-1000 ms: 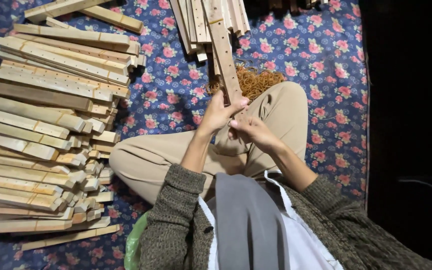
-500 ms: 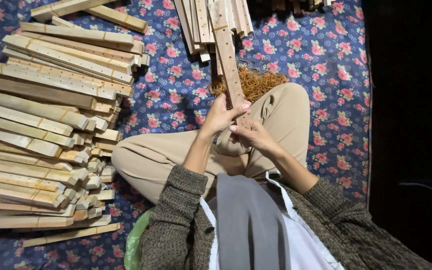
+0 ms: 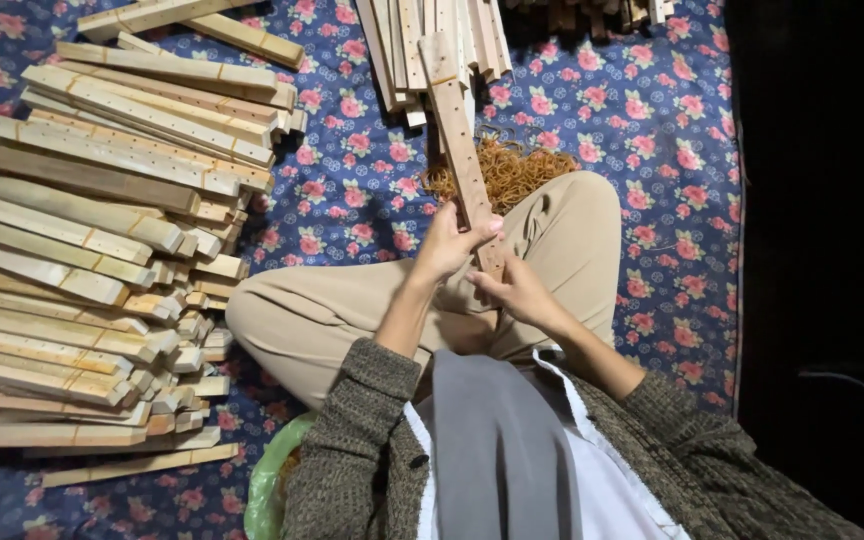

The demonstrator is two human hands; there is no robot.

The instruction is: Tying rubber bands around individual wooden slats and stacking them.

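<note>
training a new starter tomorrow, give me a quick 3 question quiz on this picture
1. True or false: both hands grip the same wooden slat.
2. Which hand sits higher up the slat: left hand or right hand?
3. What lies on the floral cloth just beyond the knee: A) rubber bands, B) nails, C) rope?

Key: 1 true. 2 left hand. 3 A.

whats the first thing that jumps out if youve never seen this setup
The big stack of pale wooden slats fills the left side of the blue floral cloth. At centre, the left hand and right hand grip one drilled slat over the lap, with a heap of rubber bands just beyond the knee.
</note>
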